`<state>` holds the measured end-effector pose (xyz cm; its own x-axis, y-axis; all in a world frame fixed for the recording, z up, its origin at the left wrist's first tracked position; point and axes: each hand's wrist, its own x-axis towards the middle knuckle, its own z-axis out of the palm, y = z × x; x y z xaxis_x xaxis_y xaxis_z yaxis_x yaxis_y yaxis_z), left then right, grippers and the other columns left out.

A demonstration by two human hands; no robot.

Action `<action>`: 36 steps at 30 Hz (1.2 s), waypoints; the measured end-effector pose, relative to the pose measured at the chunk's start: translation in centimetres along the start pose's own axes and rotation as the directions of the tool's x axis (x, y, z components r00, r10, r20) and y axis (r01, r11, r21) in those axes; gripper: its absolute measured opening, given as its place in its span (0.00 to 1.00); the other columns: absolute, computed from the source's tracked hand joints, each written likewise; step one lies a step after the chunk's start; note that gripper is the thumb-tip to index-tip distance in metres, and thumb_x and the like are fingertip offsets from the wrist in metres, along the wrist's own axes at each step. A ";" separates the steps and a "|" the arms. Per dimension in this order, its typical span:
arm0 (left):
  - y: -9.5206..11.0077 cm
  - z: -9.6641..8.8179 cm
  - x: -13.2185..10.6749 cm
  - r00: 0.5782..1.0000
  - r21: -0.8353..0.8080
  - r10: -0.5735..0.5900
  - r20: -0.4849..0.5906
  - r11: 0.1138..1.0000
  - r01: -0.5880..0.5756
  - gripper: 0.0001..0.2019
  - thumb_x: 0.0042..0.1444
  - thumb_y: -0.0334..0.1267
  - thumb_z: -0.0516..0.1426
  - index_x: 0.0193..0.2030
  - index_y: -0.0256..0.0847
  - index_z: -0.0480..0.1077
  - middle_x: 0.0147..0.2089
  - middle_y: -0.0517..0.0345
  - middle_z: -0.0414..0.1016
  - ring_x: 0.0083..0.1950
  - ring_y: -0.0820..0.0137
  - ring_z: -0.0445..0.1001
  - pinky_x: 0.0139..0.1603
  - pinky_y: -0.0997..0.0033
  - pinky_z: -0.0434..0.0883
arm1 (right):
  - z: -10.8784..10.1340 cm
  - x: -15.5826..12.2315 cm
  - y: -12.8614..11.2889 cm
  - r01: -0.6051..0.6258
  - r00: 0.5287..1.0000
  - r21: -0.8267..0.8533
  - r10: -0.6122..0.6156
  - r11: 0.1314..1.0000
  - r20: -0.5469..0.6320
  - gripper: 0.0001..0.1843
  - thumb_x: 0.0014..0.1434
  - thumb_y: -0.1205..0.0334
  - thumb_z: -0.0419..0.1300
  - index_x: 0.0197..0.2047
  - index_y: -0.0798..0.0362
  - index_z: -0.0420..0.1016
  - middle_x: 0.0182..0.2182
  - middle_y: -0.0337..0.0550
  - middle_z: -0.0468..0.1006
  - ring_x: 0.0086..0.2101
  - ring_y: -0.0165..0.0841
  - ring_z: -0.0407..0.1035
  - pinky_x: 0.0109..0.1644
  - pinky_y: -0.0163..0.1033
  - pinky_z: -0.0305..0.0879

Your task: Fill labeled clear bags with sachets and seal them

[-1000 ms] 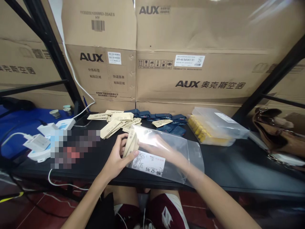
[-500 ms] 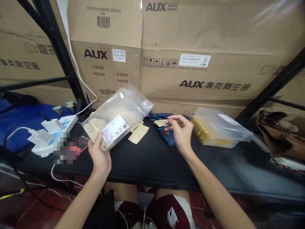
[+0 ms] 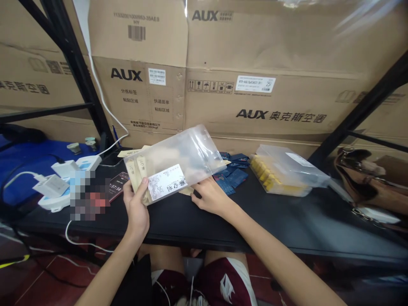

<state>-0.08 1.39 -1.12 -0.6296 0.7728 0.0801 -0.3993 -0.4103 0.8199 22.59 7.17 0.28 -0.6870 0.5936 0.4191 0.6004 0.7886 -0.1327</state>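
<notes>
My left hand (image 3: pixel 137 208) is closed round the lower left corner of a clear frosted plastic bag (image 3: pixel 191 148), which tilts up to the right. Inside the bag, several beige paper packets (image 3: pixel 135 172) stand at its left end, and a white label (image 3: pixel 167 182) with black writing is on its front. At the bag's lower edge my right hand (image 3: pixel 210 197) has its fingers bent in at a beige paper packet (image 3: pixel 185 192) on the table; the bag hides part of the fingertips and most of that packet. Dark blue packets (image 3: pixel 236 178) lie behind my right hand.
A clear plastic bag of yellow packets (image 3: pixel 280 182) lies to the right, near a brown handbag (image 3: pixel 366 178). A white power strip (image 3: pixel 68 187) with chargers and a phone (image 3: pixel 117 187) are at the left. Cardboard boxes (image 3: pixel 280 51) wall the back of the black table (image 3: pixel 287 229).
My right hand has moved left and down from the dark blue packets to the beige packet under the bag. The held bag has turned flatter and shifted slightly right.
</notes>
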 end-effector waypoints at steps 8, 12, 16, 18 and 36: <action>-0.6 -0.5 -0.3 0.993 0.081 0.096 0.066 0.992 -0.101 0.24 0.54 0.49 0.73 0.52 0.44 0.73 0.50 0.55 0.83 0.49 0.60 0.83 0.55 0.60 0.77 | 0.6 -0.5 -0.4 -0.091 0.996 0.002 0.091 0.996 -0.022 0.17 0.69 0.63 0.62 0.57 0.55 0.82 0.61 0.60 0.82 0.62 0.55 0.74 0.71 0.60 0.68; -0.8 -0.7 0.0 0.994 0.040 0.099 0.051 0.994 -0.101 0.22 0.56 0.49 0.73 0.51 0.44 0.72 0.51 0.54 0.83 0.49 0.60 0.83 0.53 0.61 0.77 | -0.3 -0.1 -0.8 -0.188 0.975 0.072 0.195 0.979 -0.102 0.15 0.64 0.64 0.62 0.51 0.54 0.84 0.55 0.58 0.85 0.58 0.56 0.77 0.66 0.58 0.73; -0.8 -0.9 0.0 0.991 0.040 0.128 0.038 0.991 -0.129 0.23 0.55 0.47 0.73 0.52 0.45 0.73 0.51 0.55 0.82 0.50 0.61 0.82 0.52 0.63 0.76 | -1.1 -0.2 -0.1 -0.085 0.996 0.240 0.079 0.967 0.034 0.25 0.55 0.72 0.60 0.56 0.52 0.83 0.62 0.51 0.82 0.60 0.51 0.76 0.68 0.52 0.71; -0.8 -0.9 -0.1 0.990 0.051 0.131 0.048 0.990 -0.134 0.23 0.55 0.48 0.73 0.53 0.45 0.73 0.51 0.55 0.82 0.50 0.61 0.81 0.52 0.63 0.76 | -1.0 -0.4 0.3 -0.107 0.992 0.222 0.089 0.969 0.092 0.24 0.57 0.71 0.60 0.56 0.53 0.83 0.61 0.52 0.83 0.59 0.51 0.77 0.66 0.53 0.73; -0.4 -0.4 -0.4 0.991 0.030 0.128 0.045 0.991 -0.129 0.23 0.55 0.48 0.73 0.52 0.45 0.72 0.53 0.54 0.82 0.52 0.59 0.82 0.53 0.62 0.76 | -4.1 -0.3 4.2 -0.359 0.750 0.638 0.617 0.681 -0.237 0.21 0.50 0.59 0.73 0.48 0.50 0.81 0.44 0.47 0.87 0.47 0.49 0.82 0.59 0.57 0.78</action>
<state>0.01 1.03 -1.71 -0.6444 0.7353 0.2098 -0.2945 -0.4919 0.8194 27.01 9.70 3.27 -0.0479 0.8940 0.4455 0.3944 0.4267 -0.8139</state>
